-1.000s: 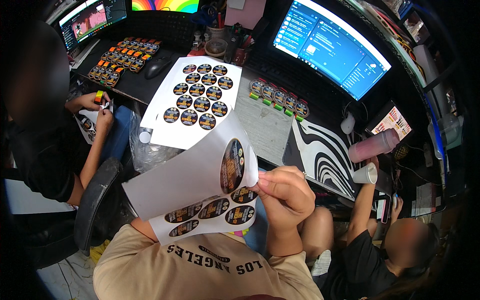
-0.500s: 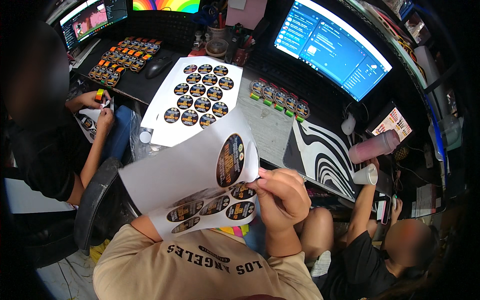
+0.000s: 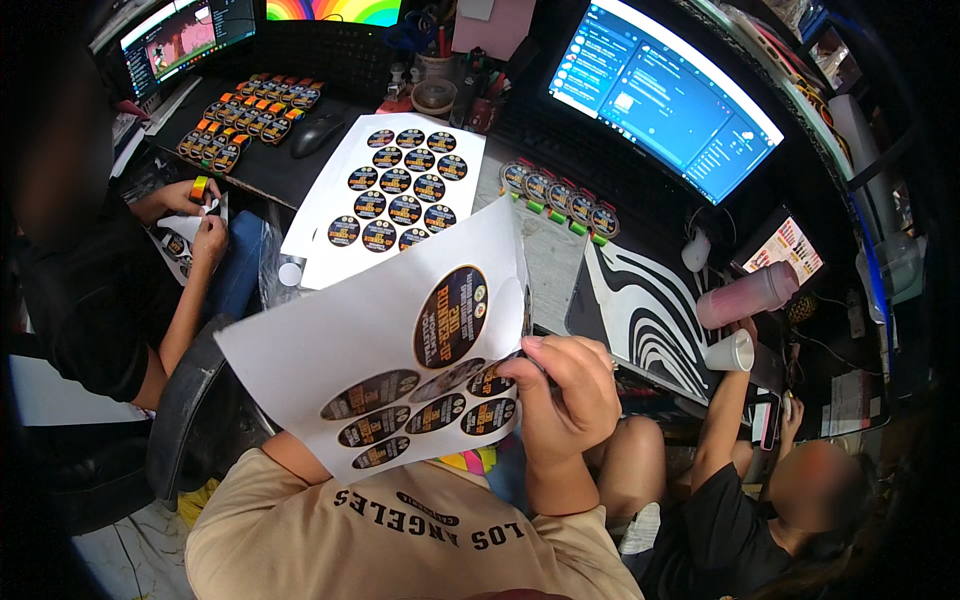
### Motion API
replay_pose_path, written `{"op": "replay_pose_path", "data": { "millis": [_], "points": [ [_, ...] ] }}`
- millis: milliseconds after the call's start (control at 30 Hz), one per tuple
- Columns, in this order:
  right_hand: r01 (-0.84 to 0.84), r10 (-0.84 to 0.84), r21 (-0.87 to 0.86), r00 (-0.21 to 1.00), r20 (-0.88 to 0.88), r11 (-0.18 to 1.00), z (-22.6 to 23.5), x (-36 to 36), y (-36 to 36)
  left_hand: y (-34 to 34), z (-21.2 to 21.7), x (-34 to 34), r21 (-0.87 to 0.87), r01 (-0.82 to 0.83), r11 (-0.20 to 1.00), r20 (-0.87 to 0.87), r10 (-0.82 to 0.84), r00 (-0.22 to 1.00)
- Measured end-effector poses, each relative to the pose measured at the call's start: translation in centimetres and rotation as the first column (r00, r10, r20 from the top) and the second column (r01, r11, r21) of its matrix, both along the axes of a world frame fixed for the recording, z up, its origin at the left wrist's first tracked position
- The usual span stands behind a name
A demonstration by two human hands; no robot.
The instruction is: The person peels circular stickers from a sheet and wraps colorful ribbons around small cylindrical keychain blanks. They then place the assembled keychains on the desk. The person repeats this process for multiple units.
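In front of my chest is a white sticker sheet (image 3: 300,345) printed with round dark labels, its upper part bent over. My right hand (image 3: 572,392) is closed, thumb and fingers pinching the sheet's right edge beside a large-looking round label (image 3: 452,318). Whether a label is being lifted there, I cannot make out. My left arm (image 3: 295,458) runs behind the sheet, which hides the left hand. Beyond it, another sheet of round dark stickers (image 3: 397,180) lies flat on the desk.
Round medals with ribbons (image 3: 560,197) lie in a row on the desk; more medals (image 3: 240,120) are at the far left. A pink tumbler (image 3: 750,293) and white cup (image 3: 731,351) stand right. One person (image 3: 90,270) works at left; another (image 3: 735,520) sits at right.
The sheet has tilted and flattened, its top edge rising, so more of its labels show. My right hand keeps its pinch in nearly the same place.
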State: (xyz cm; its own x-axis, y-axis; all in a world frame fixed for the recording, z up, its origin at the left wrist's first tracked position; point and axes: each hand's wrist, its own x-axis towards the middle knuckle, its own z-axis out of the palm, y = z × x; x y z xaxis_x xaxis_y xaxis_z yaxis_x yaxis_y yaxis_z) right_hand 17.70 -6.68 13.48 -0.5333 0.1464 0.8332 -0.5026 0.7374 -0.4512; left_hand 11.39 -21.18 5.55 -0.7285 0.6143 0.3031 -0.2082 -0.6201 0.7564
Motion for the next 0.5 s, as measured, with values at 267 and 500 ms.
{"op": "replay_pose_path", "data": {
  "millis": [267,500],
  "points": [
    [-0.009,0.009,0.055,1.000,-0.006,0.998,-0.01,0.47,0.05,-0.11,-0.09,-0.01,-0.003,0.000,1.000,0.010,0.000,1.000],
    [-0.096,0.101,-0.121,0.994,0.043,0.988,-0.23,0.31,0.12,-0.04,0.00,-0.29,-0.003,0.006,1.000,0.020,-0.005,1.000]
  ]
}}
